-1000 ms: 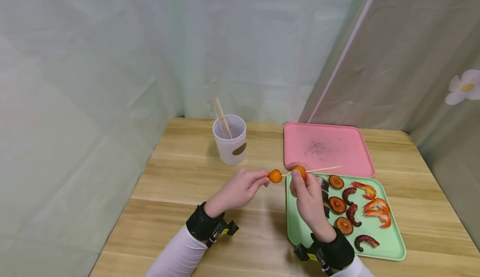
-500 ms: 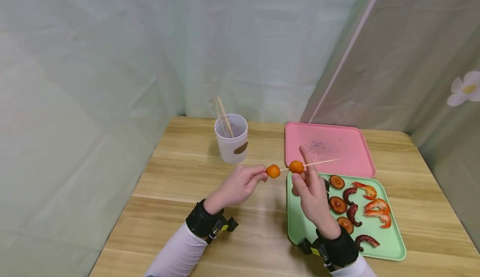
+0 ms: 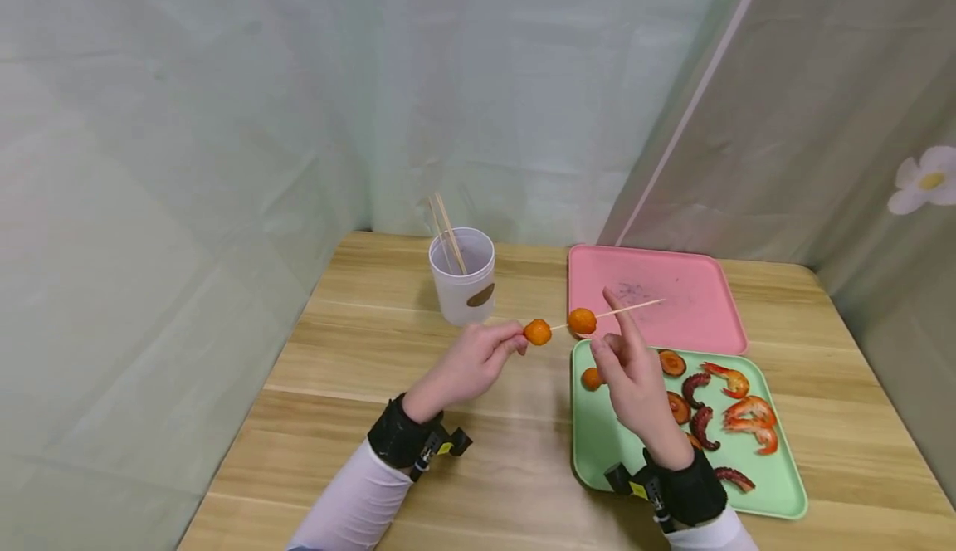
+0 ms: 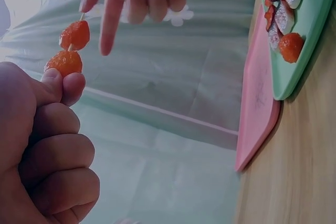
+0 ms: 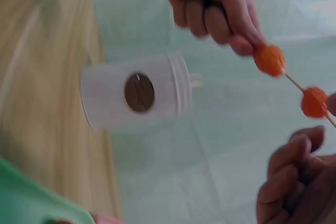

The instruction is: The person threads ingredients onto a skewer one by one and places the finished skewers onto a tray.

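Note:
My left hand (image 3: pixel 474 364) pinches the near end of a thin wooden skewer (image 3: pixel 633 307) between thumb and index finger, the other fingers curled. Two orange balls are threaded on it: one (image 3: pixel 537 332) right at the left fingertips, the other (image 3: pixel 582 321) around the middle with a short gap between. The bare tip points right and slightly up. My right hand (image 3: pixel 641 385) is beside the farther ball, index finger extended past the stick and thumb stretched out below it; its other fingers are bent. Both hands are raised over the table, as the left wrist view shows.
Below my right hand, a green tray (image 3: pixel 597 455) holds another orange ball (image 3: pixel 591 378), mushroom caps (image 3: pixel 673 363), octopus tentacles (image 3: pixel 702 426), shrimp (image 3: pixel 754 431) and whitish slices (image 4: pixel 285 17). A pink tray (image 3: pixel 695 294) lies behind. A white cup (image 3: pixel 463 290) with several skewers stands back left.
My right hand has let go of the second ball, straightened its index finger and drawn slightly right. The skewer has shifted a little left and up, uncovering the ball on the green tray.

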A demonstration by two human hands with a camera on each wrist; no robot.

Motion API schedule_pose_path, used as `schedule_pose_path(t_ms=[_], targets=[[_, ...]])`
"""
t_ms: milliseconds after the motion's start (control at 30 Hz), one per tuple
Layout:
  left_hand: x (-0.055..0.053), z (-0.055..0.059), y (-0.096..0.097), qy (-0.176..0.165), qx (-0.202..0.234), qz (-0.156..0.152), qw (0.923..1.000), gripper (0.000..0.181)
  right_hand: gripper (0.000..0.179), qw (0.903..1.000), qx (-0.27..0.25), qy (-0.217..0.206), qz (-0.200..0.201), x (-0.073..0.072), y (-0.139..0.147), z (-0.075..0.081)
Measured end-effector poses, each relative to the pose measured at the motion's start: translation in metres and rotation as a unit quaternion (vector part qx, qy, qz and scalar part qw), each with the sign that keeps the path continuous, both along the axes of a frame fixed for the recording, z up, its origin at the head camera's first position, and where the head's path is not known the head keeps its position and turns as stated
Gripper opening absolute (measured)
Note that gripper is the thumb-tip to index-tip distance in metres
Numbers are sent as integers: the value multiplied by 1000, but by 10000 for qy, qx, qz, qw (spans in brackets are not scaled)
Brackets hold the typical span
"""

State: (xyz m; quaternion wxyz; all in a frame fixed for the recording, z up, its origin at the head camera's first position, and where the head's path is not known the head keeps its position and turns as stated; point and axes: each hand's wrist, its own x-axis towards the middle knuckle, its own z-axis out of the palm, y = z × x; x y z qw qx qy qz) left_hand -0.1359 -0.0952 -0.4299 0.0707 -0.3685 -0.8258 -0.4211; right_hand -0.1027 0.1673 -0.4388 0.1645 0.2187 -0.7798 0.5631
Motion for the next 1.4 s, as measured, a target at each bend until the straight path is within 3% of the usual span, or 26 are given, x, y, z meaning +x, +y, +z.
schedule_pose_path(t_ms=[100,233,367,433,600,700,1033,1400], targets=[[0,1,-2,28,68,41,10000,15,62,9982,536,-153,-227,-2,9,3],[0,4,-3,66,131,80,9999,15,44,9860,1415,-851,-224,-4,24,8],[0,5,-4,76,154,100,9998,16,44,9587,2156,-1848,167,-7,32,9],[-1,6,-5,44,154,90,9998,16,44,9439,2498,-2139,300,-9,34,7],[-1,7,-8,-55,81,81,9999,16,36,9082,3555,-2162,451,-12,31,-2],[-1,8,-9,-91,69,78,9999,16,30,8961,3897,-2049,564,-11,28,-10],[-2,8,-12,-100,107,48,9999,18,29,8977,4102,-1587,270,-10,20,-26],[-1,11,-12,-50,139,113,9998,17,23,8856,4261,-1843,113,-14,17,-32]])
